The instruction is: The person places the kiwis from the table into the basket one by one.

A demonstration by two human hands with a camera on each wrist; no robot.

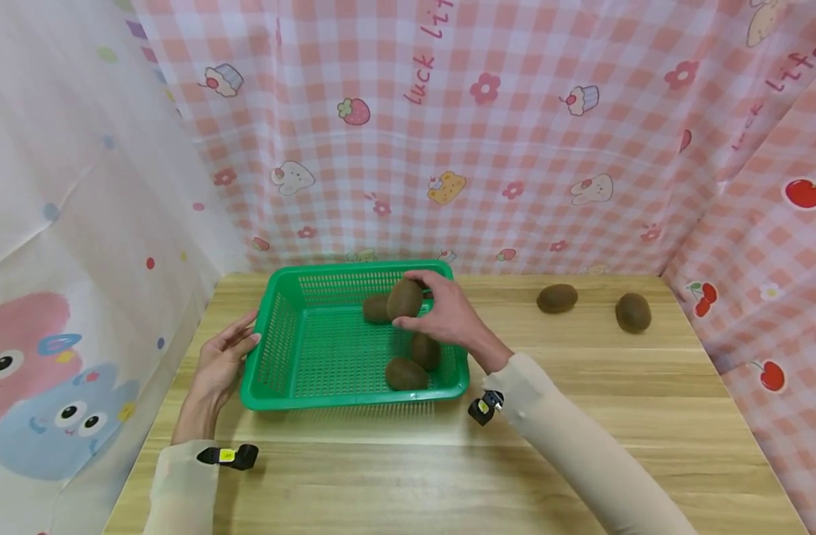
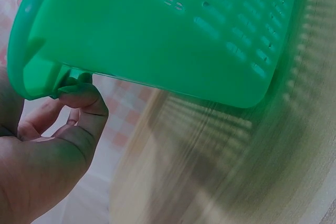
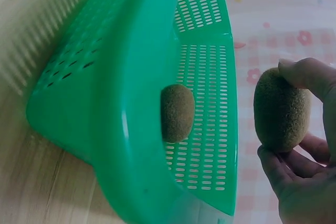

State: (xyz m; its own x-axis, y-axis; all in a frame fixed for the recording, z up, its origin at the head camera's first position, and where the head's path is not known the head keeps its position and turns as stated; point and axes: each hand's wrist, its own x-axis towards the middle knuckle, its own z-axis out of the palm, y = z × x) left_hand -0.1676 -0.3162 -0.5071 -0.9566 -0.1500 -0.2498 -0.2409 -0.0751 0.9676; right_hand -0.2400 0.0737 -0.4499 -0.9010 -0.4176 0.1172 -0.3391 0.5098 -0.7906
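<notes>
Cream sleeves (image 1: 575, 446) reach in over the near edge of the wooden table (image 1: 354, 475), with a black wrist camera (image 1: 237, 456) strapped at each cuff. Near the table's left edge, the left hand (image 1: 222, 360) grips the left rim of a green plastic basket (image 1: 354, 402), thumb and fingers at its lip. Apart from it, the right hand (image 1: 444, 312) pinches a brown kiwifruit (image 1: 405, 299) between thumb and fingertips, holding it above the right part of the basket, long axis roughly upright.

Three more kiwifruit lie inside the basket: one (image 1: 374, 308) toward the far side, partly hidden by the held fruit; one (image 1: 425, 352) by the right wall; and one (image 1: 405, 374) by the near right corner, just beside the second; whether those two touch I cannot tell. The basket stands on the table's left half, toward the far edge.

Out on the bare wood, one loose kiwifruit (image 1: 557, 299) lies near the far edge and another (image 1: 633, 313) near the far right corner, well apart from the basket. Pink gingham cloth (image 1: 394, 148) hangs behind the far edge.
</notes>
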